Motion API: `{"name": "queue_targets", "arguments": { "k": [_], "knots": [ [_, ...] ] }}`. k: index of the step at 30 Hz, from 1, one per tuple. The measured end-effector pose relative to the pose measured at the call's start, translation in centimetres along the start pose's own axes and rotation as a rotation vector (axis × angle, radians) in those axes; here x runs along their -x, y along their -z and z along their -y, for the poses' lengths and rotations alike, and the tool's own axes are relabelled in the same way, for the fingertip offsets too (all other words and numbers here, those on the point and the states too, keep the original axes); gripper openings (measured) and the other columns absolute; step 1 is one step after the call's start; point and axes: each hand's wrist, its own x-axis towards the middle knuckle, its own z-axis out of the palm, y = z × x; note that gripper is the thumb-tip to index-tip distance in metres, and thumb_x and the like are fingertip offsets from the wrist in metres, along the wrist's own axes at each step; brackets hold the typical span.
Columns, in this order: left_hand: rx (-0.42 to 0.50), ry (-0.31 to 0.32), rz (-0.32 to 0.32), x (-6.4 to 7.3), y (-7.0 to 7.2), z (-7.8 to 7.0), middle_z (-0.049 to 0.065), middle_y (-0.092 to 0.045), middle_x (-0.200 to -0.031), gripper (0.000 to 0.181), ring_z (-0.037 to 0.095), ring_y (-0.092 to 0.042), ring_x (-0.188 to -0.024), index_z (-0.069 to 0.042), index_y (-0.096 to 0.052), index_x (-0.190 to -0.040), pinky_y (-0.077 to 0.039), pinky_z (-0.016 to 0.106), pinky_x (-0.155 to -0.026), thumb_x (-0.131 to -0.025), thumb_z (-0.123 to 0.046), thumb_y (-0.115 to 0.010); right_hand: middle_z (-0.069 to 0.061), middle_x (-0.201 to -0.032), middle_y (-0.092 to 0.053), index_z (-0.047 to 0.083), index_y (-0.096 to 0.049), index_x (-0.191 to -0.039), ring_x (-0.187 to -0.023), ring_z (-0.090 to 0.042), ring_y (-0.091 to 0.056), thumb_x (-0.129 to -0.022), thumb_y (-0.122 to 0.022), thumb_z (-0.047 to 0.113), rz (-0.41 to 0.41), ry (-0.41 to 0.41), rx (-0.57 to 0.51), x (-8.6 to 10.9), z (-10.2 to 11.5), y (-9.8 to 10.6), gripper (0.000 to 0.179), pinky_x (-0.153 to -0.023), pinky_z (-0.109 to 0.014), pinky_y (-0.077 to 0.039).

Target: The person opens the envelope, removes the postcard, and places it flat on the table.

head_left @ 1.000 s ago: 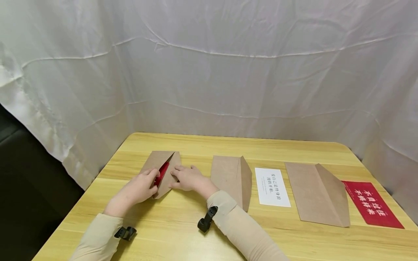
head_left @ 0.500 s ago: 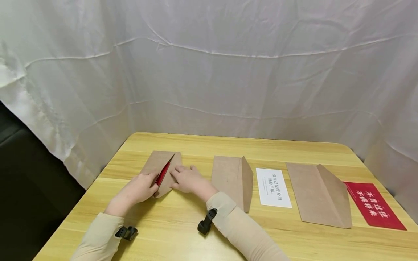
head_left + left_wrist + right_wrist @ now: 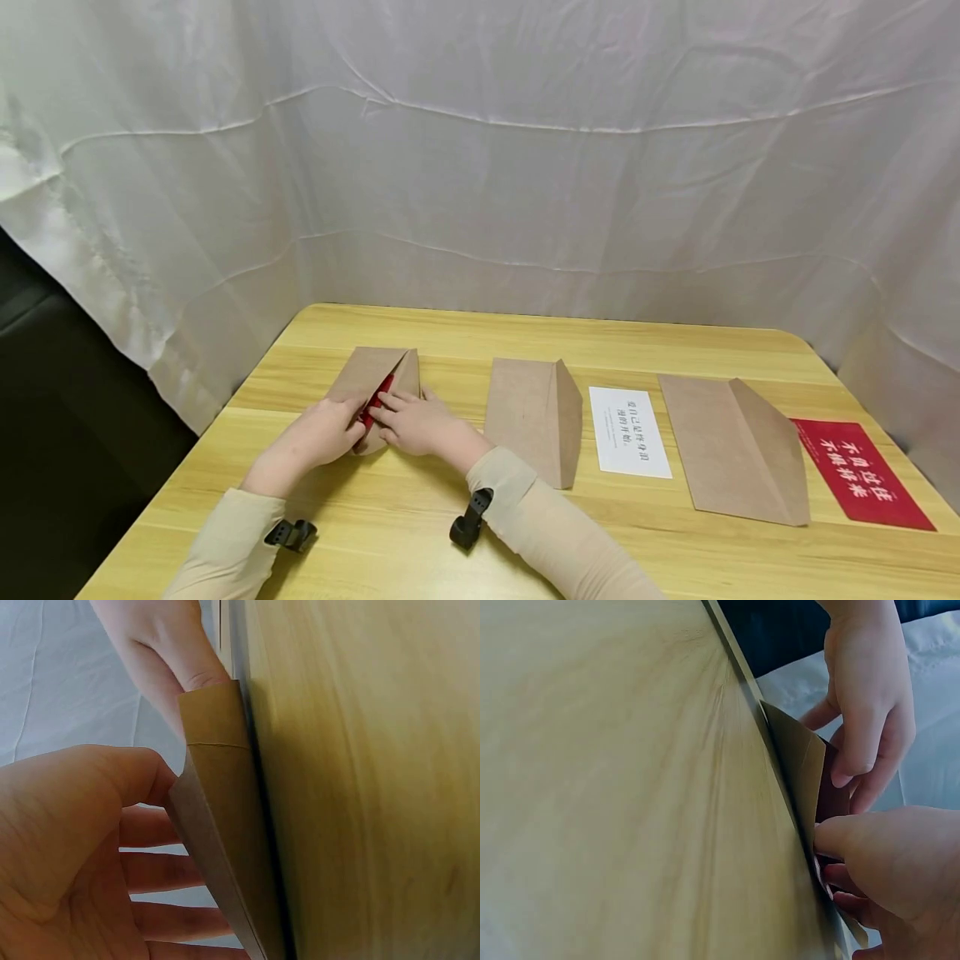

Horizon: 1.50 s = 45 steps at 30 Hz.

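A brown paper envelope (image 3: 363, 367) lies at the table's left, its mouth gaping, with a strip of red card (image 3: 386, 385) showing inside. My left hand (image 3: 322, 431) holds the envelope's near left part; in the left wrist view its thumb is at the paper edge and the other fingers spread behind. My right hand (image 3: 420, 423) reaches across the flap, fingers stretched out, tips over the red card at the opening. From the right wrist view, dark red card (image 3: 832, 796) shows between the raised flap and the left thumb. The card's lower part is hidden.
Rightward on the wooden table (image 3: 420, 533) lie a second envelope (image 3: 521, 408), a white card (image 3: 628, 432) with writing, a third envelope (image 3: 720, 442) and a red card with white writing (image 3: 862, 475). The two envelopes have unfolded flaps. A pale curtain (image 3: 555, 183) hangs behind.
My right hand's fingertips have slid left from the flap onto the red card at the mouth. The left hand stays at the envelope's edge.
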Motion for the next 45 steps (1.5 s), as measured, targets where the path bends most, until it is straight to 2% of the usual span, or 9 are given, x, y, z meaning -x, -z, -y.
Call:
{"name": "queue_targets", "arguments": {
  "k": [7, 16, 24, 34, 41, 45],
  "knots": [
    [0.002, 0.011, 0.017, 0.0, 0.1, -0.2, 0.022, -0.067, -0.117, 0.043, 0.028, -0.067, -0.09, 0.0, -0.055, -0.134, -0.054, 0.048, -0.077, -0.094, -0.016, -0.057, 0.009, -0.162, -0.022, 0.035, -0.029, -0.153, -0.151, -0.012, -0.017, -0.104, -0.032, 0.048, 0.024, -0.028, -0.058, -0.3, -0.4, -0.2, 0.051, -0.12, -0.054, -0.021],
    [0.009, 0.03, 0.037, -0.1, 0.0, -0.2, 0.013, -0.069, -0.105, 0.044, 0.018, -0.058, -0.075, -0.004, -0.056, -0.134, -0.051, 0.038, -0.068, -0.094, -0.019, -0.059, 0.007, -0.161, -0.026, 0.033, -0.033, -0.152, -0.151, -0.014, -0.021, -0.1, -0.036, 0.056, 0.016, -0.101, -0.1, -0.2, -1.5, -0.1, 0.057, -0.121, -0.052, -0.02],
    [0.016, 0.034, 0.036, -0.2, -0.1, 0.0, 0.014, -0.069, -0.113, 0.042, 0.02, -0.061, -0.083, -0.005, -0.058, -0.132, -0.053, 0.045, -0.079, -0.093, -0.019, -0.06, 0.003, -0.159, -0.033, 0.028, -0.042, -0.148, -0.149, -0.016, -0.026, -0.1, -0.042, 0.052, -0.002, -0.091, -0.155, 0.0, -2.7, 0.3, 0.053, -0.12, -0.053, -0.024],
    [-0.002, 0.064, 0.057, -0.1, 0.0, 0.1, 0.02, -0.065, -0.125, 0.047, 0.034, -0.066, -0.106, -0.006, -0.055, -0.136, -0.051, 0.054, -0.091, -0.093, -0.023, -0.06, 0.001, -0.152, -0.045, 0.024, -0.054, -0.139, -0.144, -0.016, -0.036, -0.1, -0.048, 0.045, 0.005, -0.082, -0.195, 0.8, -3.9, 1.3, 0.045, -0.117, -0.051, -0.03],
    [-0.002, 0.068, 0.06, -0.1, 0.0, 0.1, 0.019, -0.064, -0.126, 0.048, 0.033, -0.066, -0.105, -0.008, -0.055, -0.138, -0.051, 0.054, -0.09, -0.092, -0.023, -0.06, 0.006, -0.133, -0.062, 0.024, -0.066, -0.123, -0.128, -0.011, -0.054, -0.099, -0.052, 0.042, -0.016, -0.054, -0.158, 0.8, -4.4, 1.6, 0.033, -0.107, -0.041, -0.044],
    [-0.003, 0.063, 0.059, 0.0, 0.0, 0.1, 0.019, -0.064, -0.127, 0.05, 0.032, -0.066, -0.105, -0.009, -0.054, -0.139, -0.051, 0.054, -0.09, -0.091, -0.023, -0.061, 0.005, -0.107, -0.066, 0.021, -0.068, -0.102, -0.099, -0.01, -0.062, -0.098, -0.055, 0.04, -0.08, -0.051, -0.158, 0.6, -4.7, 1.3, 0.023, -0.089, -0.031, -0.051]
  ]
}}
